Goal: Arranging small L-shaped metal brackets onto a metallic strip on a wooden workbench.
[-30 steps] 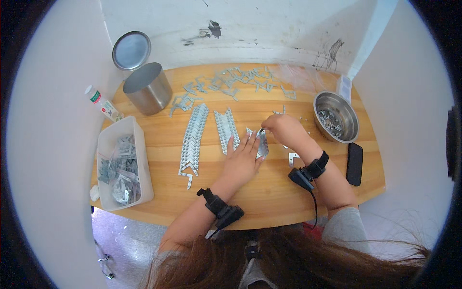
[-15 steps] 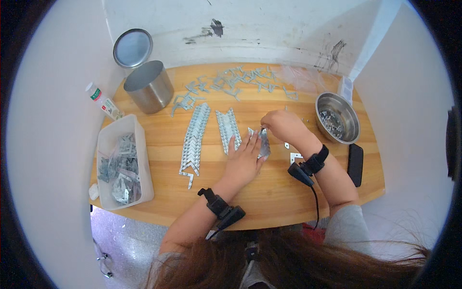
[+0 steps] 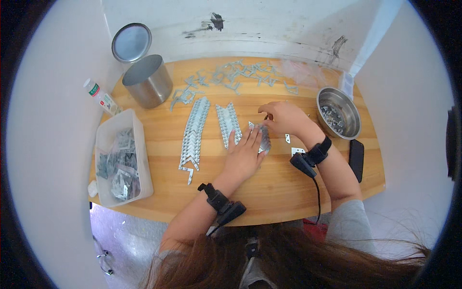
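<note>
My left hand (image 3: 244, 153) lies flat with its fingers stretched out over a short row of metal corner brackets (image 3: 265, 139), partly covering it. Just beyond those fingertips, my right hand (image 3: 286, 117) is closed in a pinch. Something small and dark shows at its fingertips, too small to name. Left of my left hand is a second row of nested corner brackets (image 3: 228, 120), dotted with screws. A longer row of nested brackets (image 3: 194, 130) runs further left, with a single L-shaped bracket at its near end.
Loose brackets (image 3: 236, 74) lie scattered at the back. A steel bowl (image 3: 357, 115) with small screws and a black phone (image 3: 356, 161) are on the right. On the left stand a plastic bin (image 3: 148, 178) of bagged brackets, a steel canister (image 3: 153, 86) and a white bottle (image 3: 103, 98).
My right hand has moved slightly away from me, its fingertips lifting off from beside my left fingers. My left hand stays on the brackets. The whole view has shifted a little.
</note>
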Available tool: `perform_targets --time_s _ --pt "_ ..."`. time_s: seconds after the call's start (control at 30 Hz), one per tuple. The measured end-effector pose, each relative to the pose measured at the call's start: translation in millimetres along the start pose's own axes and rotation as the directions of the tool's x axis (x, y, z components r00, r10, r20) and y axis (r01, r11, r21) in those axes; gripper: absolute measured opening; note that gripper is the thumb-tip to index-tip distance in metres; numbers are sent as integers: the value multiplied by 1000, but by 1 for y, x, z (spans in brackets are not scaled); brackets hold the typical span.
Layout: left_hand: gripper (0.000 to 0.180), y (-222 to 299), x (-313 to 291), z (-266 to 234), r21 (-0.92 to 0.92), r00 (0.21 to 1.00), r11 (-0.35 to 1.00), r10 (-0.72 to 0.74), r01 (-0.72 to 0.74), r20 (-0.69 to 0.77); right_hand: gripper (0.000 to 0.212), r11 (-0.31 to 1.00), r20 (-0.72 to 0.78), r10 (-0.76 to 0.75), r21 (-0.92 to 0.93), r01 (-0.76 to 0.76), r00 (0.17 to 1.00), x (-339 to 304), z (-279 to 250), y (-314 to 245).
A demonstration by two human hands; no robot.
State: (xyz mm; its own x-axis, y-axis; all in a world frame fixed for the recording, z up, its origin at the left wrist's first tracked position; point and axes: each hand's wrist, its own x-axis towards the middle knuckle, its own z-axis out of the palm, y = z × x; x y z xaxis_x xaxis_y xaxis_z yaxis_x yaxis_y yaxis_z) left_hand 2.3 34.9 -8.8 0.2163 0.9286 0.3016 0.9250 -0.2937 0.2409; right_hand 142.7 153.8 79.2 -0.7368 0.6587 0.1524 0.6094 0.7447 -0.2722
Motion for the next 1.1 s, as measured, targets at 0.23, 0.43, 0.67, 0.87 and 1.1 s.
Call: perform_targets --time_s 0.23,0.43,0.67,0.87,1.1 --pt "57 1 1 0 10 999 1000 -12 11 36 15 993 60 -24 -111 31 998 8 10 8" --pt "55 1 1 0 51 1000 999 -9 8 8 28 931 87 61 -365 -25 994 11 5 1" --pt "57 1 1 4 11 999 1000 -14 14 40 26 954 -279 298 120 -275 913 -17 -27 14" --pt "59 -2 1 1 31 998 999 -17 15 57 15 922 -330 383 193 -336 863 -47 -32 40" --pt "60 -2 1 1 -11 997 999 -31 32 71 17 867 -208 461 -101 -487 863 -57 -12 49"
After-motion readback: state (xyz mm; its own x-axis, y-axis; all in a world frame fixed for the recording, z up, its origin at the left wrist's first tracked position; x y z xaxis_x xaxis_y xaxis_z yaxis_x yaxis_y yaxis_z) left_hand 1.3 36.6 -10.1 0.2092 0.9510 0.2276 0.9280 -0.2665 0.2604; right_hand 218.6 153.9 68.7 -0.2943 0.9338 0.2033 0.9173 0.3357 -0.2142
